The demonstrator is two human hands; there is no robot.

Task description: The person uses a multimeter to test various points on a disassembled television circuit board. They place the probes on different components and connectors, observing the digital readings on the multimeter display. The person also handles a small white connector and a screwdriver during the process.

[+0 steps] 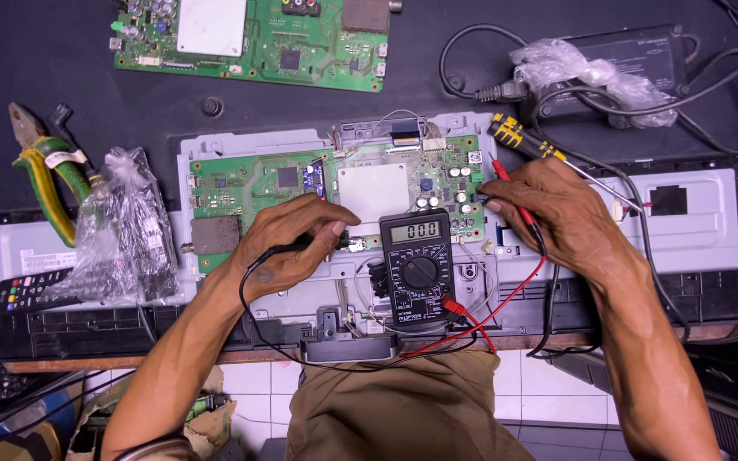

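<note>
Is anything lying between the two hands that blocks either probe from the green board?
The black multimeter lies between the left hand and right hand, covering part of the green circuit board. Neither probe looks blocked: each hand already has its probe down at the board, on either side of the meter.

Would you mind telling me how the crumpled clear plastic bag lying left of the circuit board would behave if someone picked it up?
The clear plastic bag would probably be floppy, since its film is creased and bunched at the top. It likely feels light, though the dark items inside add some weight. Its glossy surface may be slippery, and the contents could shift when it is lifted.
</note>
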